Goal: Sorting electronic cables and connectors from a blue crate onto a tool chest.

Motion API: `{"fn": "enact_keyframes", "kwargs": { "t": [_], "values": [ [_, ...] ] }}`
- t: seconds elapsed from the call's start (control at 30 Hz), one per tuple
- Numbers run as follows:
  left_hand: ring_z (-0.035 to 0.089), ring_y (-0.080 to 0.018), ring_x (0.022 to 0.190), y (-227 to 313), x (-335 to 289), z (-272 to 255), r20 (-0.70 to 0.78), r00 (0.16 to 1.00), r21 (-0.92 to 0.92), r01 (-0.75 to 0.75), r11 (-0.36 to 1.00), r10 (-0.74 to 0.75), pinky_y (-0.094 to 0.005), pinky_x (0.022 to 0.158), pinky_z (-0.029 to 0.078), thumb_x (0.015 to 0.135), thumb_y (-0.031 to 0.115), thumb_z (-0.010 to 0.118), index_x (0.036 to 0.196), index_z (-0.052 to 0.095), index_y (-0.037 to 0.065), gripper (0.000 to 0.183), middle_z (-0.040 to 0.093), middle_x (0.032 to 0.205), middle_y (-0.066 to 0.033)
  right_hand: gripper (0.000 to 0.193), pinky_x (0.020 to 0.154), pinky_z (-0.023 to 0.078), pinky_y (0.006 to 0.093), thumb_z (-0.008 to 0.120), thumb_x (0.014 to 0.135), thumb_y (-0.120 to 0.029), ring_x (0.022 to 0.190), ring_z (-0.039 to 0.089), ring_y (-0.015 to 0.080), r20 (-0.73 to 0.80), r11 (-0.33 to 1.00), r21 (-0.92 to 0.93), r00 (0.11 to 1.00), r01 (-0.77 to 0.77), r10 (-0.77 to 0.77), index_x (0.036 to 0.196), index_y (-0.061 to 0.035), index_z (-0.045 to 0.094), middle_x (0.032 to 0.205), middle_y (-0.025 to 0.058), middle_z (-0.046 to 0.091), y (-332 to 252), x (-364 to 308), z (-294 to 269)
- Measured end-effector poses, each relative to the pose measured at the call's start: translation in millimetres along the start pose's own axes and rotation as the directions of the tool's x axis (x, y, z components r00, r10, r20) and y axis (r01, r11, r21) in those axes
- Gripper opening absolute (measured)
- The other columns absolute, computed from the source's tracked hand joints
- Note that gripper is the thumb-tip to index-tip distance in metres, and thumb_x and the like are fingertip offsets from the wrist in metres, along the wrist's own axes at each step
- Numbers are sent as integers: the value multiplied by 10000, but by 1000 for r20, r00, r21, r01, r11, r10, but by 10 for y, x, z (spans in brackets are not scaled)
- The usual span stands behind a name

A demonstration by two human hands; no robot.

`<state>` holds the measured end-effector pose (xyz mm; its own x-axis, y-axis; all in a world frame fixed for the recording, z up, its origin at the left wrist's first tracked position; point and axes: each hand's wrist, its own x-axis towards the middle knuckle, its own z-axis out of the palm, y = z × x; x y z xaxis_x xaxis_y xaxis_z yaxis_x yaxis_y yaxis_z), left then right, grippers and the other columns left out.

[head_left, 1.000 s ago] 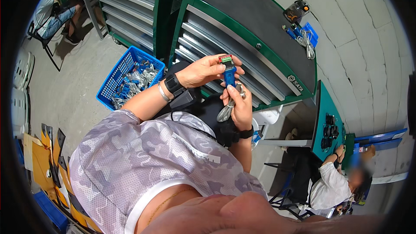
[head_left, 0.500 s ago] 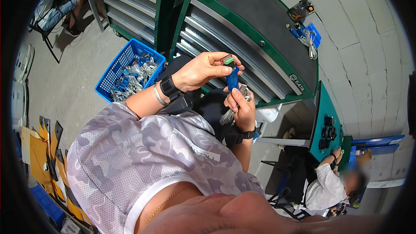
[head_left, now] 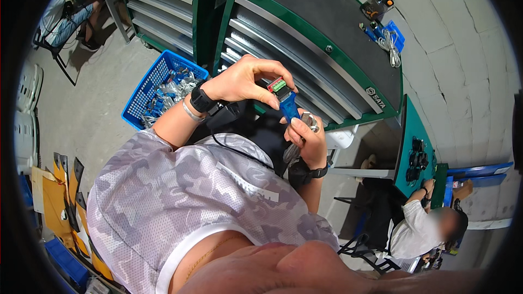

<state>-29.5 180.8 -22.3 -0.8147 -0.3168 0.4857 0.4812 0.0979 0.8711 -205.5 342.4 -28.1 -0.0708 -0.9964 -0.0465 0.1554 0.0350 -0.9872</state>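
Both of my hands are on a blue cable connector (head_left: 290,108) with a small terminal block adapter (head_left: 277,86), green on red, at its upper end. My left hand (head_left: 245,81) grips the sides of the adapter between thumb and fingers, leaving the green face uncovered. Lower down, my right hand (head_left: 308,140) pinches the blue connector body. Its coiled grey cable (head_left: 292,154) hangs beside the right palm, partly hidden by the fingers. Adapter and connector meet end to end, tilted to the upper left; whether they are fully joined I cannot tell.
A blue basket (head_left: 143,93) full of similar blue connectors and grey cables stands left on the floor. Ahead are green tool cabinets (head_left: 289,49); one top bears a bottle (head_left: 377,5) and a cable (head_left: 389,46). At right a person (head_left: 419,228) sits at a green table (head_left: 406,152).
My left thumb has slid off the green block's face to its side, and the fingers arch wider. The connector has tilted further left, and my right hand has shifted slightly down.
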Motion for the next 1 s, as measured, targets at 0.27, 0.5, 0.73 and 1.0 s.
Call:
{"fn": "enact_keyframes", "kwargs": {
  "t": [0.27, 0.5, 0.73, 1.0],
  "values": [
    [642, -213, 1000, 46, -20, -60, -111, 990, -263, -116, 958, 90, -345, 935, 480, 740, 222, 814, 1091, 622, 2, 457, 677, 984, -113, 341, 515, 371, 212, 641, 831, -258, 460, 399, 61, 150, 995, 65, 987, -73, 62, 888, 78, 625, 500, -23, 434, 124, -102, -213],
    [653, -233, 1015, -84, -48, -113, -187, 982, -312, -59, 948, -1, -345, 931, 487, 768, 229, 792, 1226, 545, 16, 562, 642, 1151, -155, 402, 524, 374, 196, 695, 809, -311, 548, 475, 63, 3, 996, 51, 997, 71, -71, 962, 54, 624, 615, 15, 550, 211, -156, -272],
    [636, -232, 1044, -260, -75, 223, -75, 983, -667, 73, 741, -165, -363, 957, 491, 725, 330, 827, 1193, 531, 60, 616, 619, 1164, -106, 328, 577, 425, 197, 741, 829, -253, 640, 536, 53, -31, 985, -96, 989, 142, -145, 1005, -2, 624, 765, 16, 625, 244, -132, -184],
    [572, -189, 1100, -440, -98, 247, 9, 998, -796, 42, 604, -58, -355, 984, 462, 766, 337, 791, 1210, 550, 90, 562, 588, 1156, -56, 308, 581, 425, 193, 722, 843, -248, 638, 537, 52, -46, 979, -130, 985, 159, -166, 1001, -4, 622, 759, 10, 624, 249, -122, -103]
  ]
}}
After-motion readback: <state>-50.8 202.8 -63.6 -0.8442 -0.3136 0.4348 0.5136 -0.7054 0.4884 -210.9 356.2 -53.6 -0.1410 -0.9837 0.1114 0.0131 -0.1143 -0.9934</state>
